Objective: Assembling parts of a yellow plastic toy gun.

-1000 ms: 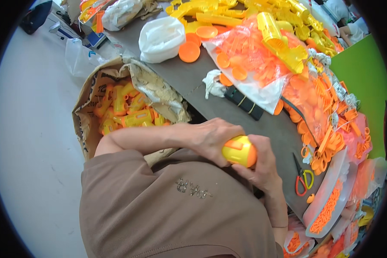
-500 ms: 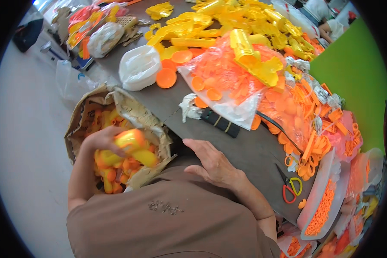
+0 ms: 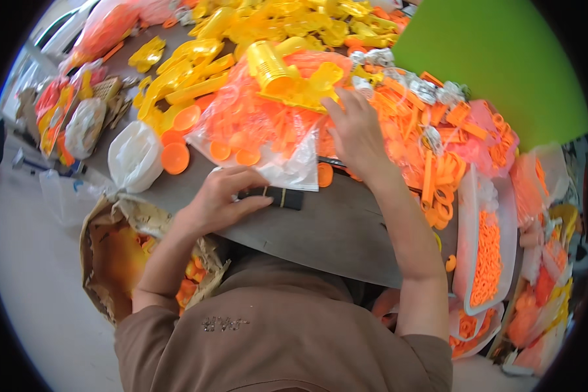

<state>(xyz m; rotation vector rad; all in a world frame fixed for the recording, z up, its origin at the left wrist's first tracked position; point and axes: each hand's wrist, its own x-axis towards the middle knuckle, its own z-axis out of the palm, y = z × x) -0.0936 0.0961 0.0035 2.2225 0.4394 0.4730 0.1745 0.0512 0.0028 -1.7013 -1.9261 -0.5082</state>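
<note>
My left hand (image 3: 223, 197) is low over the table's near edge, next to a black block (image 3: 286, 198) with a pale band round it. Its thumb and curved fingers are apart, with nothing visible between them. My right hand (image 3: 360, 134) reaches forward to a yellow moulded plastic piece (image 3: 307, 88) on the heap. Its fingertips are at that piece's right edge, spread from the thumb; whether they touch it I cannot tell. A yellow ribbed cup-shaped part (image 3: 268, 68) lies beside it, on a clear bag of orange parts (image 3: 258, 124).
On my left stands an open brown paper sack (image 3: 101, 261) of yellow and orange parts, near a white bag (image 3: 135, 157). Yellow parts (image 3: 196, 59) pile up at the back. At right is a clear tub (image 3: 465, 242) of small orange pieces, below a green panel (image 3: 490, 72).
My left hand has left the paper sack and the yellow and orange part it held, moving right to the table. My right hand has reached forward to the yellow piece. The view has shifted.
</note>
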